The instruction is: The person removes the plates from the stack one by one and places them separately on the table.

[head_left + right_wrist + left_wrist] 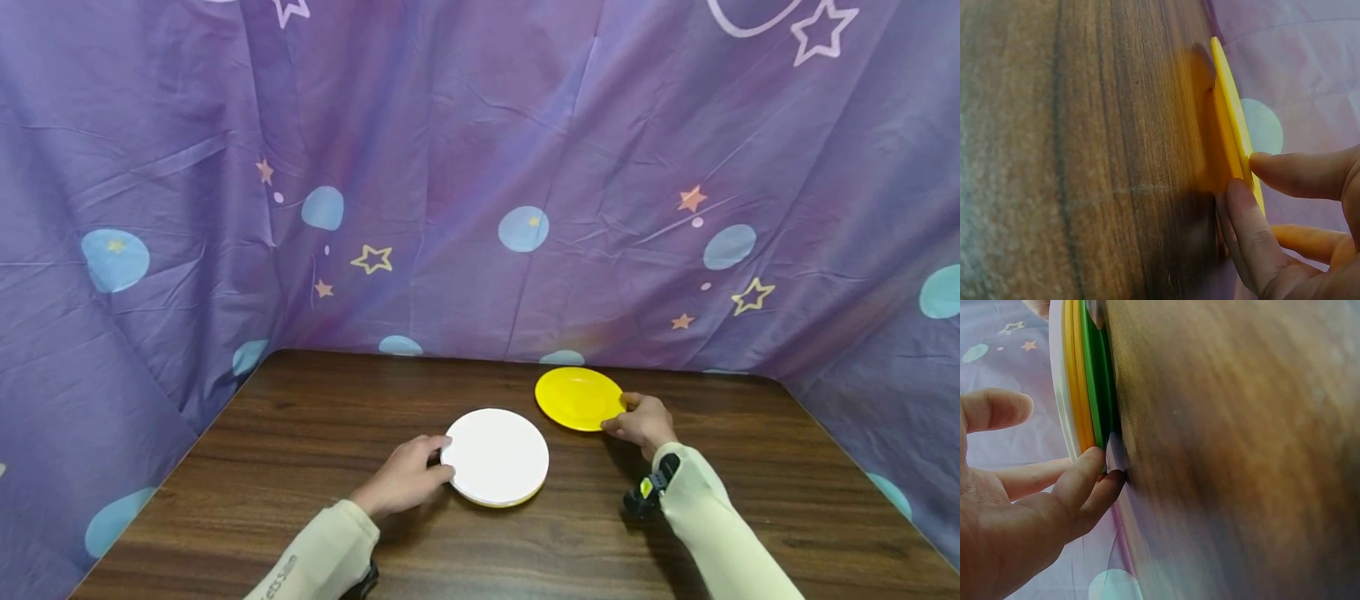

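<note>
A white plate tops a stack of plates near the middle of the table. In the left wrist view, yellow plates and a green plate show beneath it. My left hand is at the stack's left side, its fingertips touching the edge, with the thumb held apart in the left wrist view. Farther back and to the right, my right hand pinches the right rim of a yellow plate. In the right wrist view, the thumb lies on its upper face, with fingers under the rim.
The dark wooden table reaches back to a purple curtain printed with stars and blue spots. The curtain also hangs along both sides. A dark strapped device sits on the right wrist, over a pale sleeve.
</note>
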`<state>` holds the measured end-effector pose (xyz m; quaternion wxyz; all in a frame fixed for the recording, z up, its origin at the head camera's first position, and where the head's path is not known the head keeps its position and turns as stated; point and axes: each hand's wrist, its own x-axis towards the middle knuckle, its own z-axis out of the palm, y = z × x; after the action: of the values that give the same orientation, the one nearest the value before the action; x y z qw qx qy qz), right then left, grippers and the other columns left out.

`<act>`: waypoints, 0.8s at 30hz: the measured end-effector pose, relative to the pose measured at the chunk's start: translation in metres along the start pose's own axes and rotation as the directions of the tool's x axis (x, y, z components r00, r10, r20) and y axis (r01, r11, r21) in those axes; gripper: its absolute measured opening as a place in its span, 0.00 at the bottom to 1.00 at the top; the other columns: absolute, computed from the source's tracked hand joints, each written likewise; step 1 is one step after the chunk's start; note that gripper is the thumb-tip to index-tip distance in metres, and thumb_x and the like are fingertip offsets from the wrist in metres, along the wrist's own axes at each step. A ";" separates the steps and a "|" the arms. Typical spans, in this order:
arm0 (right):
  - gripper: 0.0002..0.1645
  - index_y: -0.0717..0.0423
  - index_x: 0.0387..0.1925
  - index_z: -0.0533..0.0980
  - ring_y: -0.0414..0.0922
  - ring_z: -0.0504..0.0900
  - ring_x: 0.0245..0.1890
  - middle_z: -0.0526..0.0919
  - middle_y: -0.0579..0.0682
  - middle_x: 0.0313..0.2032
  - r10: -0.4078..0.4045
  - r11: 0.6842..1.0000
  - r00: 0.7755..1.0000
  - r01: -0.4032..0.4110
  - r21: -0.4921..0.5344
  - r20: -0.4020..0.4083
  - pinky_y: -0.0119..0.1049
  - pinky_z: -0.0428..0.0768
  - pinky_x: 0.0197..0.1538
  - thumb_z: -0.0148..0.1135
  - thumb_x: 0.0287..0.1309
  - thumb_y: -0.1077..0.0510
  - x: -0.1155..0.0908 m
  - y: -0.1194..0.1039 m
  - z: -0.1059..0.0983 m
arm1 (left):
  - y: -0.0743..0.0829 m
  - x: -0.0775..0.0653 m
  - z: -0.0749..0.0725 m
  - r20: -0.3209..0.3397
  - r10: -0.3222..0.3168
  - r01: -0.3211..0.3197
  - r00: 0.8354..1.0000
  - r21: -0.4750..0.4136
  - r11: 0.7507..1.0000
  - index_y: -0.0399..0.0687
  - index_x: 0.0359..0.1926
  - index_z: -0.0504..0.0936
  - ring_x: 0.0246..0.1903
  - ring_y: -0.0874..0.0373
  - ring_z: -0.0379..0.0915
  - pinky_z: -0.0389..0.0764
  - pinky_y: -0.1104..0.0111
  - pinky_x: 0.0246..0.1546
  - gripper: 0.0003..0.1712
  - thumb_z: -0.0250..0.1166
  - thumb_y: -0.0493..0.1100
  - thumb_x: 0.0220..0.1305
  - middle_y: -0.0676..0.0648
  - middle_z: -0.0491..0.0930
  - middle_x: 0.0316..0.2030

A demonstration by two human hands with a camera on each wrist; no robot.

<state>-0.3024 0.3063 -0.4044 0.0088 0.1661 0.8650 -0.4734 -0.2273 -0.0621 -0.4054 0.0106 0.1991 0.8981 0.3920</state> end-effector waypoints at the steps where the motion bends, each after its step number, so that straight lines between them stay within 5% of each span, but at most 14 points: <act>1: 0.51 0.72 0.71 0.60 0.34 0.81 0.26 0.68 0.76 0.65 -0.005 1.000 1.000 0.005 -0.009 -0.004 0.26 0.85 0.33 0.73 0.46 0.69 0.000 0.000 0.000 | 0.000 0.000 0.000 -0.001 0.001 -0.001 1.000 0.001 1.000 0.30 0.61 0.77 0.53 0.44 0.79 0.78 0.50 0.58 0.32 0.63 0.42 0.56 0.34 0.82 0.51; 24: 0.47 0.72 0.70 0.63 0.39 0.82 0.29 0.68 0.74 0.67 0.028 0.994 0.999 -0.031 -0.103 -0.029 0.27 0.85 0.34 0.72 0.50 0.66 0.000 -0.005 -0.001 | 0.000 0.001 0.000 0.007 -0.004 0.004 1.000 -0.005 1.000 0.30 0.62 0.76 0.55 0.43 0.78 0.78 0.49 0.60 0.33 0.63 0.42 0.56 0.32 0.81 0.54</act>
<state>-0.3034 0.3044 -0.3997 0.0125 0.1845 0.8859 -0.4254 -0.2282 -0.0619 -0.4054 0.0152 0.1986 0.8975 0.3935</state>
